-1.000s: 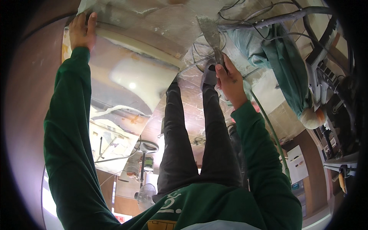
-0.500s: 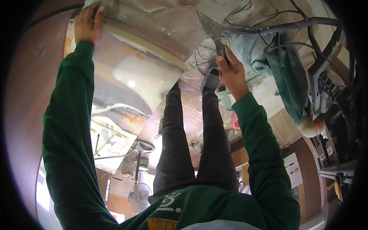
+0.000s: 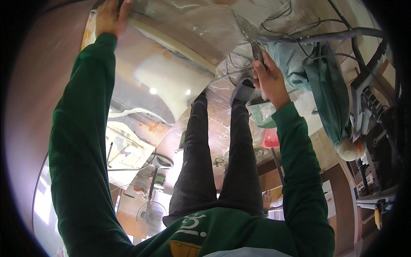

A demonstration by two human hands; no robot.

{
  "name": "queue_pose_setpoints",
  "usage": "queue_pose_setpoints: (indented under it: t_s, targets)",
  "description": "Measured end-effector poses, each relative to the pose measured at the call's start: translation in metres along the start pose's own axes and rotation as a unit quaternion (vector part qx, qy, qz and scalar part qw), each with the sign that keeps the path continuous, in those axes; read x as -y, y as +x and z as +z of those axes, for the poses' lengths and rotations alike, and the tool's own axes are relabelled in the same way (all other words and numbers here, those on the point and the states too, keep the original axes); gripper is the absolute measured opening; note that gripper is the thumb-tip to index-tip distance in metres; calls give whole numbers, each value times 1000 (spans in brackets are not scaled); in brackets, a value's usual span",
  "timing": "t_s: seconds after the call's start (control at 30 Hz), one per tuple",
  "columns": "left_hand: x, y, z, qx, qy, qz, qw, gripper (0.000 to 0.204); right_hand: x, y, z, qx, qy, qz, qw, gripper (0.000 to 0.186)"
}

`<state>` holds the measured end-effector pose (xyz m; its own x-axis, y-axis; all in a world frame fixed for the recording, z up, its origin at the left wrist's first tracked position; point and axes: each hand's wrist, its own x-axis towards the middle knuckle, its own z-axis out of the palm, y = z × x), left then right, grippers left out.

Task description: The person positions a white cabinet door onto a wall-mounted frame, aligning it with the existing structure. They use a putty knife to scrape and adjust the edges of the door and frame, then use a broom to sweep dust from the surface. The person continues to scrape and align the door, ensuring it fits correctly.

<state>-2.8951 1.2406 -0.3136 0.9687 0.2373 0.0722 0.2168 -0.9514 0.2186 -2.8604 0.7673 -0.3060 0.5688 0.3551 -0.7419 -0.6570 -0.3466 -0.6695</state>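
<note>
My left hand point(image 3: 110, 21) lies at the far end of a large board point(image 3: 128, 55), near its thick cream edge. Its thumb stands apart from the fingers, whose tips are cut off by the picture's top. A glossy whitish patch point(image 3: 167, 79) covers part of the board. My right hand point(image 3: 272, 81) grips the dark handle of a wide scraper point(image 3: 246, 29), its blade pointing away from me. The blade shows above a dusty, pale brown surface beyond the board; whether it touches is unclear.
A black hose point(image 3: 325, 36) and thin cables run across the far right, by a teal fabric bag point(image 3: 327, 88). Near my right foot are a pale green tub point(image 3: 263, 115) and a red dustpan point(image 3: 270, 138). A fan point(image 3: 150, 217) stands behind me.
The view has shifted, so most things sit further right in the picture. More of the green tub and red dustpan shows. My right hand keeps its grip on the scraper.
</note>
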Motion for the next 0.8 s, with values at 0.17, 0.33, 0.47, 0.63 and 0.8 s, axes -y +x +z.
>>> queue_pose_setpoints:
  t_s: [0.17,0.33,0.47,0.63,0.8]
  targets:
    - [-13,-5,-9,-7,20,-66,998,40,-26,-48,11,27,-13,46,998,55]
    - [-17,-2,-12,-18,4,-48,999,39,-4,-68,36,94,-87,20,992,56]
    - [-14,-5,-13,-7,1,-59,998,41,36,-47,56,176,-88,55,979,55]
    - [-19,-3,-14,-10,-25,-67,997,44,53,-21,63,157,-225,4,961,51]
    - [-16,-5,-16,-6,-27,-66,997,49,67,-17,67,153,-217,27,964,50]
